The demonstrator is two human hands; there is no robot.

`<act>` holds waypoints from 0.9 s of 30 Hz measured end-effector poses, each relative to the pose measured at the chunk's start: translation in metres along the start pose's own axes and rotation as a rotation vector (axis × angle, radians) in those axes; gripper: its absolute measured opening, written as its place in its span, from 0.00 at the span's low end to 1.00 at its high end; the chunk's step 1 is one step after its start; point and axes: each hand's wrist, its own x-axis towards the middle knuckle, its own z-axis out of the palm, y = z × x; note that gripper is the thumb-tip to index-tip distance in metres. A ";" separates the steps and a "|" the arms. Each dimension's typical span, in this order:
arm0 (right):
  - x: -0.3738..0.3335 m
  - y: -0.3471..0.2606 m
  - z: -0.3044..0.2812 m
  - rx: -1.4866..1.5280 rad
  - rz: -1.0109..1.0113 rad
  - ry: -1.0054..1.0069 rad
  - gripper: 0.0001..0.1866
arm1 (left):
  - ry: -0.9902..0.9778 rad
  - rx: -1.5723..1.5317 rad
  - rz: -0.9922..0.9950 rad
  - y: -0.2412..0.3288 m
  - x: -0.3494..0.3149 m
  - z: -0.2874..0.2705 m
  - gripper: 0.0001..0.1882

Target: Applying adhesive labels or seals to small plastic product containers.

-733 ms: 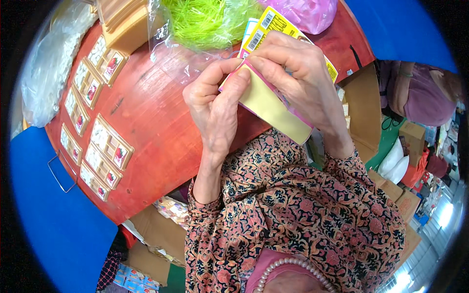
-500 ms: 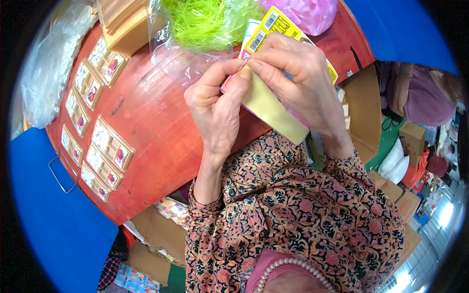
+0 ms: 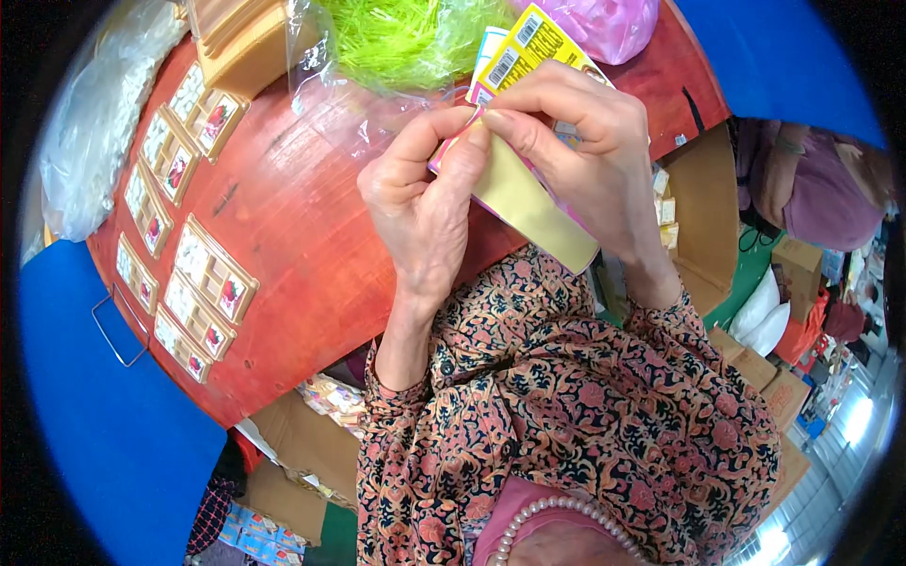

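Note:
My left hand (image 3: pixel 425 189) is closed, with thumb and forefinger pinching the upper left corner of a pale yellow strip with pink-purple edges (image 3: pixel 533 212). Closed at that same corner is my right hand (image 3: pixel 590 141), its thumb and forefinger nearly touching the left fingertips. It looks like thin card or a folded carton, slanting down to the right under my right palm. Behind the fingers shows a bright yellow printed card with barcodes (image 3: pixel 528 52). Whether the two are one piece cannot be made out. The spot between my fingertips is mostly hidden.
Several small tan trays with white pieces and fruit-printed squares (image 3: pixel 215 288) lie on the red table (image 3: pixel 311 245). Tan trays are stacked (image 3: pixel 243 57) near bagged green shredded filler (image 3: pixel 406 42) and a pink bag (image 3: pixel 604 24). An open cardboard box (image 3: pixel 703 212) stands right; another person sits beyond.
Both hands keep their pinch at the corner. My right hand has shifted slightly right and its fingers have spread a little from the strip. The yellow printed card sits slightly higher.

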 end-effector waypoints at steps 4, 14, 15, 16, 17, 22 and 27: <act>-0.001 -0.004 0.004 -0.095 -0.029 0.055 0.04 | 0.024 0.044 0.034 -0.002 -0.001 0.003 0.05; -0.007 -0.004 0.006 -0.001 0.008 0.174 0.03 | 0.048 0.151 0.141 0.000 -0.002 0.009 0.05; -0.008 -0.004 0.006 0.000 0.010 0.173 0.03 | 0.055 0.191 0.175 0.000 -0.003 0.009 0.04; -0.008 -0.005 0.005 0.000 -0.016 0.189 0.03 | 0.055 0.191 0.173 0.000 -0.003 0.010 0.04; -0.008 -0.005 0.005 0.000 -0.042 0.204 0.03 | 0.060 0.192 0.202 0.000 -0.003 0.011 0.04; -0.013 -0.009 0.005 -0.203 -0.031 0.227 0.03 | 0.062 0.176 0.241 -0.001 -0.005 0.017 0.04; -0.015 -0.011 0.011 -0.199 0.100 0.231 0.03 | 0.113 0.056 0.097 -0.003 -0.006 0.019 0.04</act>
